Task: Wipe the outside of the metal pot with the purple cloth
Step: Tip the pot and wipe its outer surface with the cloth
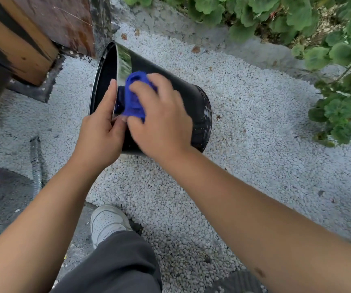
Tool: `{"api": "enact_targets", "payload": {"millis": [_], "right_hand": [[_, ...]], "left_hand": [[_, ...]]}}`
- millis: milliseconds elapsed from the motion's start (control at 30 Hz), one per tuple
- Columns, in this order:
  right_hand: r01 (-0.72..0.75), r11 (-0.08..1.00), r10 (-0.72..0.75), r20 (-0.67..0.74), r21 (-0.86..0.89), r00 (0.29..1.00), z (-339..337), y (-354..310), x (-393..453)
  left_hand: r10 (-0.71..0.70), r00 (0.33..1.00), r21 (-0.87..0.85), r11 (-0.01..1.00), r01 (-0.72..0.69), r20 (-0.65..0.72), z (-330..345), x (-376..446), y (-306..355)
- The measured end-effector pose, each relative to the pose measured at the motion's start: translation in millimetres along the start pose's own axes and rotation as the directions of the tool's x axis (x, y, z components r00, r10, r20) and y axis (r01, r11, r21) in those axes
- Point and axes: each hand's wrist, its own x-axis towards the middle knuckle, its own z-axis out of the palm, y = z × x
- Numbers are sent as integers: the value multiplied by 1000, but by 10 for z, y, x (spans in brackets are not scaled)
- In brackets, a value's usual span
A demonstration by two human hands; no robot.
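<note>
Head view, looking down: the metal pot (176, 98) lies tipped on its side on the white gravel (254, 127), its open mouth turned toward the upper-left corner of the gravel patch and its base toward the right. The left hand (101, 125) grips the near rim, fingers stretched along the rim's edge and thumb pressed on the outer wall. The right hand (163, 117) is closed on the purple cloth (134, 96), pressing it against the pot's outer wall just beside the rim; the left thumb and the right hand touch, or nearly so, where the cloth bunches.

Most of the cloth is hidden under the right palm — only a crumpled fold shows past the fingers, with a reflection of it on the shiny band of the rim. The right hand is slightly blurred. The pot's inside is dark and nothing can be made out there; its near underside is covered by both hands. Both forearms run out of the bottom edge of the picture.

Near the pot, at the upper-left corner, stands a wooden block (22, 45) with a dark rusty panel (69, 22) behind it, the pot's mouth close to them. A ribbed metal hose (36, 163) lies along the gravel's left edge. Green leafy plants (297, 15) border the top and right edges, well apart from the pot. A white shoe (107, 223) and a grey trouser leg (115, 265) sit at the bottom — below the hands.
</note>
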Motion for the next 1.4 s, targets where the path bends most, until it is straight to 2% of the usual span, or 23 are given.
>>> {"api": "enact_targets", "payload": {"millis": [67, 200, 333, 467, 600, 633, 700, 833, 867, 1000, 1100, 1167, 1267, 1400], "right_hand": [[37, 997, -32, 66, -74, 997, 54, -43, -112], [30, 991, -15, 106, -134, 994, 94, 160, -150], [-102, 977, 121, 93, -185, 988, 131, 519, -153], [-220, 938, 260, 123, -267, 958, 124, 934, -200], [-309, 904, 353, 108, -296, 929, 128, 1145, -259], [-313, 903, 356, 103, -294, 929, 131, 1167, -264], [-318, 904, 356, 93, -286, 930, 130, 1192, -263], [-327, 900, 366, 90, -288, 926, 131, 1220, -258], [-322, 901, 363, 96, -290, 927, 122, 1231, -254], [-248, 921, 294, 119, -299, 948, 2, 1244, -117], [-288, 942, 302, 64, -172, 951, -133, 1078, 143], [-262, 963, 264, 25, -65, 964, -187, 831, 303], [-95, 995, 95, 9, 28, 995, -235, 354, 381], [118, 989, -106, 126, -90, 986, -163, -45, 237]], "left_hand": [[-35, 999, -32, 999, 36, 16, 7, 31, -23], [7, 1000, -66, 998, -6, 9, 15, 6, -86], [-13, 1000, -107, 994, 15, 18, 17, 12, -119], [16, 998, -97, 995, -22, -57, 47, -16, -79], [-62, 987, -274, 962, 19, -149, 80, -120, -27], [-44, 987, -275, 961, -1, -157, 76, -142, -37], [38, 992, -207, 976, -61, -116, 35, -200, -90], [107, 990, -45, 994, -103, 93, -35, -359, -223], [101, 988, -12, 995, -101, 115, -22, -393, -229], [36, 995, -76, 997, -29, 91, -11, -323, -189], [-58, 993, -181, 981, 75, 100, -61, -141, -114], [-82, 993, -266, 959, 102, 83, -116, -30, -16], [-90, 992, -433, 894, 118, 85, -182, 41, 190], [17, 985, -561, 823, 84, 173, -135, 11, 246]]}}
